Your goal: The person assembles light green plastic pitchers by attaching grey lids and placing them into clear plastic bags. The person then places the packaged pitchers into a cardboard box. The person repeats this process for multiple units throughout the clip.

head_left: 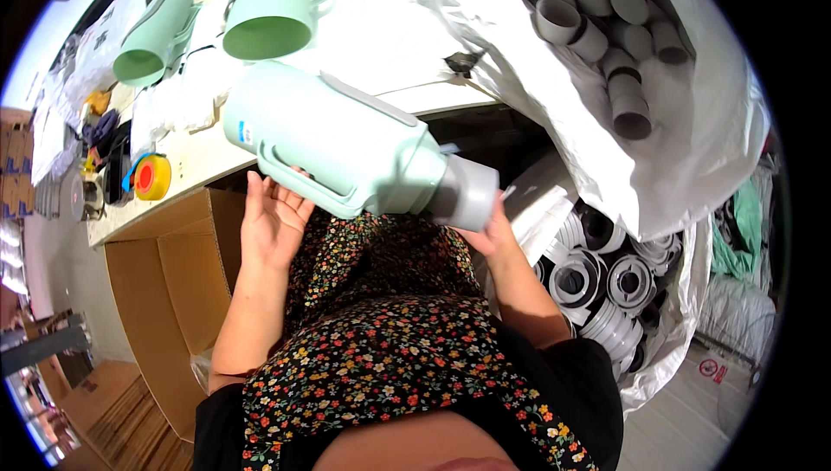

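Note:
A pale green thermos jug [333,142] lies tilted in front of me, its base up and left near the table edge, its neck end down to the right. A grey cup-shaped cap [472,194] sits on the neck end. My right hand [491,230] holds that cap from below, its fingers partly hidden behind it. Palm up beside the jug's handle [307,181], my left hand [279,220] is open, thumb apart. Its fingertips pass behind the handle; whether they bear the jug I cannot tell.
Two green jug bodies [268,3] lie on the white table [381,47], beyond a yellow tape roll [153,177]. At right, white sacks [597,168] hold grey cups [632,112] and ringed grey parts [580,280]. An open cardboard box [177,280] stands at left.

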`<state>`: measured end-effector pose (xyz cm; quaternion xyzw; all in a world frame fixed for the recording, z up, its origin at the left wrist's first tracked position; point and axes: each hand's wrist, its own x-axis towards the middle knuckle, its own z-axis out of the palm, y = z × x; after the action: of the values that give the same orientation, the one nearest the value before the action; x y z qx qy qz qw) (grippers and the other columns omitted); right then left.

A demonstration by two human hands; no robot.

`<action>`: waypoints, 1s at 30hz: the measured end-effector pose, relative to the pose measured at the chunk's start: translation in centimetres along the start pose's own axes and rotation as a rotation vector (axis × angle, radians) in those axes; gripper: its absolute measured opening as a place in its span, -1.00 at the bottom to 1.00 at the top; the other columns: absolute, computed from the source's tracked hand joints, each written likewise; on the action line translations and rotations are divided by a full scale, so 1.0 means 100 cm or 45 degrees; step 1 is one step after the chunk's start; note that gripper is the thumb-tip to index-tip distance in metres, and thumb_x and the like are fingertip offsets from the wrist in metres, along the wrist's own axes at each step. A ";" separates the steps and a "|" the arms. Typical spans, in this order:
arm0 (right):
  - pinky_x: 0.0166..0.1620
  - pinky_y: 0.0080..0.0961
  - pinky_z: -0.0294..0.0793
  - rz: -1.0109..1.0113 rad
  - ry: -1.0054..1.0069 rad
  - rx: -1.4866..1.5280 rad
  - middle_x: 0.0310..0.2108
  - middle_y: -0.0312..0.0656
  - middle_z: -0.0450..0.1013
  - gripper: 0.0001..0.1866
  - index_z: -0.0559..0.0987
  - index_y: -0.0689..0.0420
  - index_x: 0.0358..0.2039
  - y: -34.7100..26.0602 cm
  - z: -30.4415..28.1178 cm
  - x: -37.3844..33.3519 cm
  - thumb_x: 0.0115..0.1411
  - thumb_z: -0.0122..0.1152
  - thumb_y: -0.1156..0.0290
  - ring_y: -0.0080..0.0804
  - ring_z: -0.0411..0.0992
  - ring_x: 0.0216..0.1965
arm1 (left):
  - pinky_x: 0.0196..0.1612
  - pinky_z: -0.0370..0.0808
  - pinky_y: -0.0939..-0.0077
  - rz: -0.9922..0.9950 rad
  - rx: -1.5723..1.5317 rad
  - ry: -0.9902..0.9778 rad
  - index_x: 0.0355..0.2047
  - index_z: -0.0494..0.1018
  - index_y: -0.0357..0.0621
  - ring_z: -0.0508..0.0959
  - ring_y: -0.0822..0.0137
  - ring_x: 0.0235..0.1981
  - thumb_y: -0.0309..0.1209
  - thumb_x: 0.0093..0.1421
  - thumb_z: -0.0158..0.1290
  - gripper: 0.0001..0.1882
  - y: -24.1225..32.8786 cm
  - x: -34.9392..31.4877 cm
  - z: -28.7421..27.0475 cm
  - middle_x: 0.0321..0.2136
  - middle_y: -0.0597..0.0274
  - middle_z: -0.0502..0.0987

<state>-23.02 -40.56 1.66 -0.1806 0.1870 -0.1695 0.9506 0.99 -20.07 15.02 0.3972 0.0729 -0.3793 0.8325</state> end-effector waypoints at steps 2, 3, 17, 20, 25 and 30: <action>0.20 -0.12 0.14 -0.031 -0.160 -0.040 0.16 -0.07 0.18 -0.18 0.08 0.14 0.22 0.010 0.004 0.012 0.11 -0.05 -0.18 -0.17 0.15 0.18 | 0.04 0.35 0.17 -0.034 -0.078 -0.069 -0.14 0.29 -0.25 0.44 0.28 -0.25 -0.15 0.23 -0.07 -0.61 -0.001 0.005 0.005 -0.29 0.16 0.40; 0.17 -0.13 0.20 0.035 0.006 -0.002 0.17 -0.06 0.16 -0.21 0.10 0.14 0.20 0.014 0.012 0.014 0.13 -0.02 -0.14 -0.17 0.17 0.16 | -0.08 0.36 0.24 0.029 -0.090 -0.022 -0.24 0.32 -0.20 0.41 0.35 -0.39 -0.23 0.23 -0.04 -0.73 -0.001 0.010 -0.006 -0.44 0.27 0.37; -0.50 -0.61 0.38 -0.506 1.217 -0.478 -0.58 -0.33 0.29 -0.88 0.39 0.14 -0.32 -0.042 -0.060 -0.106 0.24 -0.05 0.36 -0.57 0.29 -0.58 | -0.60 0.28 0.64 0.151 1.212 -0.435 -0.19 0.26 -0.20 0.29 0.53 -0.69 -0.33 0.10 0.13 -0.64 0.018 0.000 -0.017 -0.53 0.33 0.36; -0.58 -0.56 0.36 -0.525 1.594 0.090 -0.59 -0.30 0.24 -0.61 0.35 0.09 -0.38 -0.041 -0.152 -0.135 0.22 -0.02 -0.02 -0.48 0.26 -0.62 | -0.52 0.31 0.65 0.248 1.262 -0.391 -0.13 0.26 -0.21 0.35 0.52 -0.56 -0.32 0.11 0.13 -0.60 0.011 0.011 -0.002 -0.45 0.34 0.38; -0.42 -0.30 0.46 -0.803 1.470 0.550 -0.35 -0.08 0.39 -0.47 0.38 0.12 -0.22 -0.035 -0.228 -0.117 0.13 0.04 -0.13 -0.22 0.41 -0.44 | -0.33 0.42 0.57 0.095 1.126 -0.444 -0.05 0.25 -0.22 0.41 0.46 -0.36 -0.31 0.13 0.11 -0.55 0.024 0.010 -0.009 -0.33 0.31 0.38; -0.11 -0.16 0.40 -0.921 1.958 -0.889 -0.13 -0.05 0.40 -0.35 0.27 0.14 0.11 -0.086 -0.177 -0.133 0.06 0.22 0.14 -0.16 0.37 -0.12 | -0.24 0.37 0.61 0.353 1.477 -0.569 0.10 0.17 -0.28 0.37 0.46 -0.30 -0.31 0.07 0.14 -0.37 0.019 -0.002 -0.002 -0.29 0.29 0.36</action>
<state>-44.18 -47.85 -6.28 -0.3424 0.7406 -0.4640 0.3449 2.21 -19.07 16.08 0.7006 -0.3719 -0.3197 0.5183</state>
